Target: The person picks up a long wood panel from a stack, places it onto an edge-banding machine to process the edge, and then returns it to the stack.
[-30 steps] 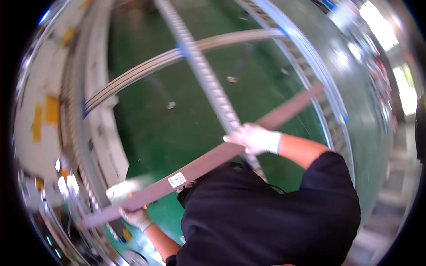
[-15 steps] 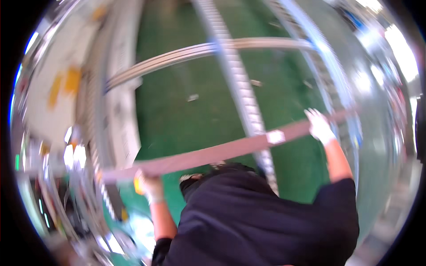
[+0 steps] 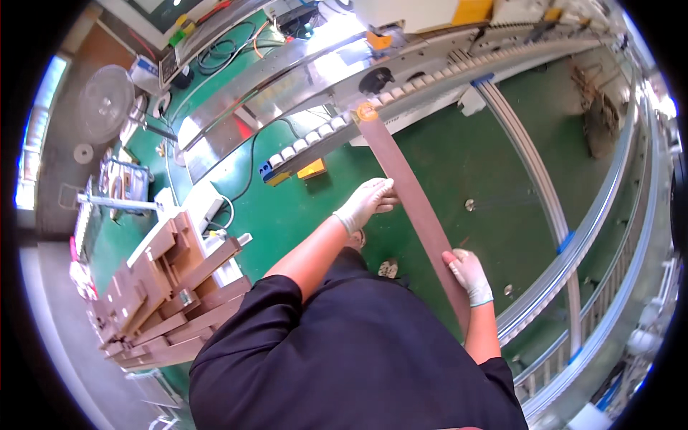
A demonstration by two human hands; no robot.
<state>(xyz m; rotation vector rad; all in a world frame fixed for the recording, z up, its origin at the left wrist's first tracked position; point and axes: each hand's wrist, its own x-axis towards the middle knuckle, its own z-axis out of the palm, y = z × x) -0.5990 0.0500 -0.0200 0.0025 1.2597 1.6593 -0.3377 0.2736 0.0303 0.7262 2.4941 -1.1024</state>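
Observation:
A long, narrow brown board slants away from me, its far end at the roller track and its near end beside my right forearm. A round orange-yellow sticker marks the far end. My left hand, in a pale glove, is at the board's left edge around mid-length, fingers bent against it and partly hidden. Closer to me, my right hand grips the board near its close end, thumb on top. Its glove is pale too, with reddish fingertips showing; its other fingers are partly out of sight.
A conveyor with white rollers crosses ahead. Metal rails curve along the right, joined by a crossbar. Stacked brown boards lie at the left. A round fan stands at far left; black cable runs over the green floor.
The board has swung from lying crosswise before me to pointing away. My view has turned left, bringing the roller track's end and the stacked boards into sight. Both hands stay at the board.

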